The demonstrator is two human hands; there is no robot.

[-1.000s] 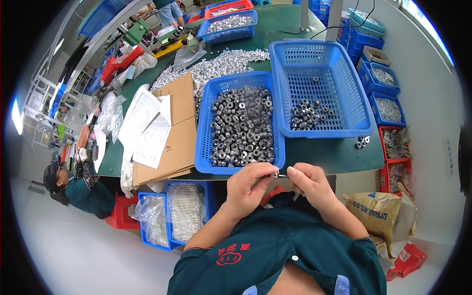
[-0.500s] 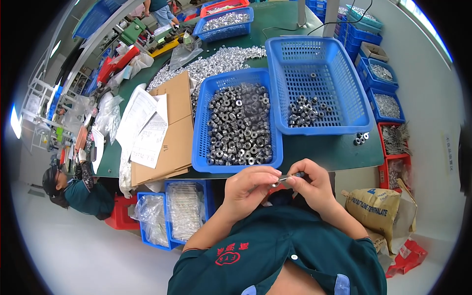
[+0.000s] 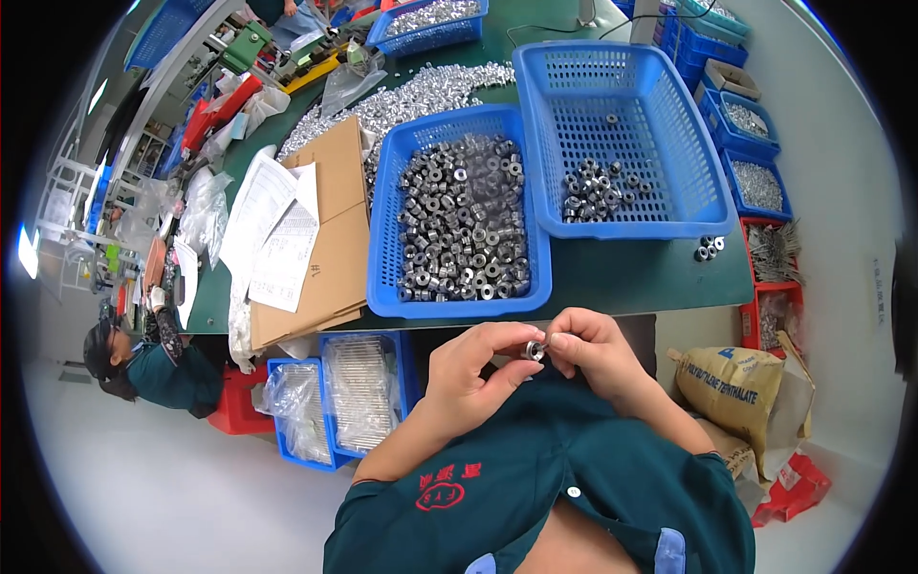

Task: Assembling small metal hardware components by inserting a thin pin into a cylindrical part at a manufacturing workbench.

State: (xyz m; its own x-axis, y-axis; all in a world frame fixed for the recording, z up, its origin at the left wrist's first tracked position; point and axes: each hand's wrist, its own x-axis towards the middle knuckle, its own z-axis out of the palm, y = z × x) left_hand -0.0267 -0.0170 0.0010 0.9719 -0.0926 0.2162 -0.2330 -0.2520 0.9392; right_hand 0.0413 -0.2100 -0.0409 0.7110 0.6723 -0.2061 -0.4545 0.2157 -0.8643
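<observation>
In front of my chest, the thumb and fingers of my left hand point(image 3: 483, 373) pinch a small shiny metal bushing point(image 3: 535, 351), its round opening facing up. My right hand point(image 3: 598, 356) is closed right beside it, fingertips pressed together against the bushing's edge. Whatever those right fingers hold is mostly hidden behind them. Beyond my hands, a blue basket point(image 3: 461, 309) is filled with similar metal bushings point(image 3: 464, 215). A larger blue basket point(image 3: 626, 230) to its right holds a smaller heap of them point(image 3: 602, 191).
A few bushings point(image 3: 709, 249) lie on the green table point(image 3: 631, 277) at the right. Cardboard point(image 3: 330, 258) with papers point(image 3: 287, 258) lies left; a silvery pile of parts point(image 3: 411, 96) spreads behind. Trays of rods point(image 3: 359, 392) stand below. A co-worker point(image 3: 158, 368) is at far left.
The bushing in my left hand has turned so its opening shows. The slim dark-handled tool seen earlier in my right hand is now hidden by its fingers. The view has tilted slightly.
</observation>
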